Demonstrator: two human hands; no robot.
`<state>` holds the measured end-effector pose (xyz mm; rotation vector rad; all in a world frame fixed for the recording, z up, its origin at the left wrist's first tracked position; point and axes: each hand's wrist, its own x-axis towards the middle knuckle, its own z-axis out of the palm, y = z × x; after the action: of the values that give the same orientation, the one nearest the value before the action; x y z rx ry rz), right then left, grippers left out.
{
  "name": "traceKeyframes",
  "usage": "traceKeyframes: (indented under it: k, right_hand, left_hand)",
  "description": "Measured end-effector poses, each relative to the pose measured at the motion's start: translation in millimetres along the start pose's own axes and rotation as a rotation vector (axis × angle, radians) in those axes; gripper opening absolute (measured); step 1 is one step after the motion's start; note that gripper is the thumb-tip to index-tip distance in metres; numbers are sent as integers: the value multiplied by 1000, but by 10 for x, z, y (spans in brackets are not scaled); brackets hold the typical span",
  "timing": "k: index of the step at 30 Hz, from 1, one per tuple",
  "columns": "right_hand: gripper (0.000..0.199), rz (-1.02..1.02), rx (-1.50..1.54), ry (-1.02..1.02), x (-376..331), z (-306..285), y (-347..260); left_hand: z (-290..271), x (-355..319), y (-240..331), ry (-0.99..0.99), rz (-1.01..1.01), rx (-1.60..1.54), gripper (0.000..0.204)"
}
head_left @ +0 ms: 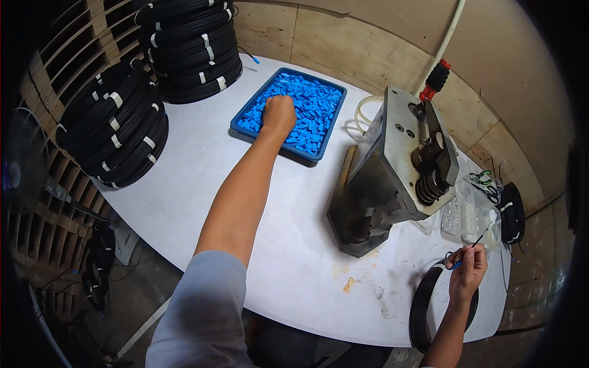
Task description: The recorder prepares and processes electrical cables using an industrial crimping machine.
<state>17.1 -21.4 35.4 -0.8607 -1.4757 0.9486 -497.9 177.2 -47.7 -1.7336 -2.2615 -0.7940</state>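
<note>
My left hand (pixel 280 116) reaches into a dark blue tray (pixel 311 157) heaped with small blue plastic pieces (pixel 317 101). Its fingers are curled closed over the heap, and whatever they hold is hidden. At the lower right, my right hand (pixel 469 270) pinches a thin black cable (pixel 480 238) between thumb and fingers, with the cable's end pointing up and away. A bit of blue shows by these fingers. Just below and behind that hand lies a coil of black cable (pixel 422 306) at the table's edge.
A heavy metal press (pixel 392 165) with a red-and-black handle (pixel 435 80) stands right of the tray. Stacks of black cable coils (pixel 190 55) rise at the left. Clear plastic containers (pixel 463 214) and green-handled pliers (pixel 481 176) lie on the right.
</note>
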Motion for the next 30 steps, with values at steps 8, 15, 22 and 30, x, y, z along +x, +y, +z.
traceKeyframes:
  k: [8, 15, 22, 30]
  right_hand:
    - [16, 4, 48, 22, -2, -17, 25]
    - [16, -27, 33, 61, 13, 62, -58]
    - [17, -6, 14, 66, 59, 73, -72]
    - [17, -68, 47, 68, 135, -11, -171]
  left_hand:
    - [-214, -107, 160, 283, -54, -271, 15]
    - [-538, -129, 343, 568, -5, -725, 14]
    - [-1840, -375, 1450, 326, 126, -1653, 18]
    - [-2710, -1042, 2589, -141, 487, -1962, 20]
